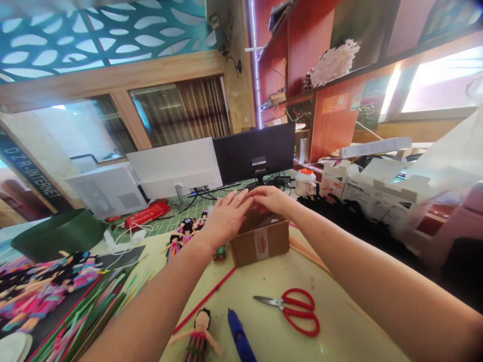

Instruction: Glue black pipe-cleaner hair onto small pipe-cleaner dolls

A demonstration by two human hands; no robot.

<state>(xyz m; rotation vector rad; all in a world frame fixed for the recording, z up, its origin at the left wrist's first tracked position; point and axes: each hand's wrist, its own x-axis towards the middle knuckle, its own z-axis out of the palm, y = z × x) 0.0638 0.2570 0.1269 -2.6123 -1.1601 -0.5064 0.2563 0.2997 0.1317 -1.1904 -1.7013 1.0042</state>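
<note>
A small brown cardboard box (260, 244) stands on the table with its top open. My left hand (228, 216) reaches over its left side, fingers stretched out and apart. From the right, my right hand (270, 199) bends over the box opening; its fingertips are hidden close to my left fingers, so any grip there cannot be made out. Nearer to me lie red-handled scissors (292, 306), a blue pen-shaped tool (240, 334) and a doll made of pipe cleaners (199, 334). A red pipe cleaner (206, 299) runs from the box toward the doll.
Several small dolls (186, 229) stand left of the box. Many coloured pipe cleaners (88, 317) and more dolls (41, 286) lie at the left. Two monitors (254, 156) and a white mug (305, 182) are behind. White cartons (377, 188) and black fuzzy strands (347, 226) lie right.
</note>
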